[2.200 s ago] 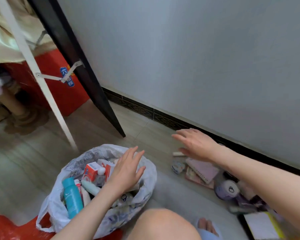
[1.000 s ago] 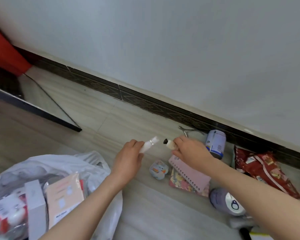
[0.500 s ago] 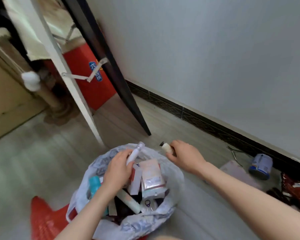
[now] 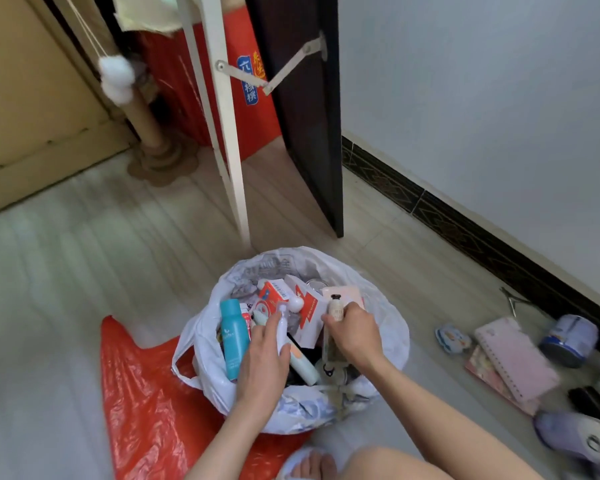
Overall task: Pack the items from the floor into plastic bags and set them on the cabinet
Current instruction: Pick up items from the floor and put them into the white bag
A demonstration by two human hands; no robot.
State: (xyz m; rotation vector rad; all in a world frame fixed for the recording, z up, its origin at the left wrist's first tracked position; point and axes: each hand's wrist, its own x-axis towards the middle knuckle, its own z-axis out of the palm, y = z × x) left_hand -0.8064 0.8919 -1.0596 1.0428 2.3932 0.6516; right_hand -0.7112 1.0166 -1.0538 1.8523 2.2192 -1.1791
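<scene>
A white plastic bag (image 4: pixel 388 327) stands open on the floor, filled with several boxes, tubes and a teal spray can (image 4: pixel 234 337). Both my hands are inside its mouth. My left hand (image 4: pixel 264 362) grips a slim white tube (image 4: pixel 281 327). My right hand (image 4: pixel 352 336) grips a small cream tube with a black cap (image 4: pixel 336 306). On the floor to the right lie a pink spiral notebook (image 4: pixel 513 355), a small patterned tin (image 4: pixel 452 336), a blue-and-white can (image 4: pixel 568 339) and a lilac round item (image 4: pixel 568 433).
A flat red plastic bag (image 4: pixel 136 386) lies under and left of the white bag. Behind stand a white rack leg (image 4: pixel 229 133), a dark door panel (image 4: pixel 302 109) and a red carton (image 4: pixel 246 81). Metal clippers (image 4: pixel 515 301) lie by the dark skirting. My knee and foot show at the bottom.
My hands picked up the two small tubes from the floor pile, carried them left, and now sit lowered into the white bag's mouth. The view swung from the floor pile back to the bag.
</scene>
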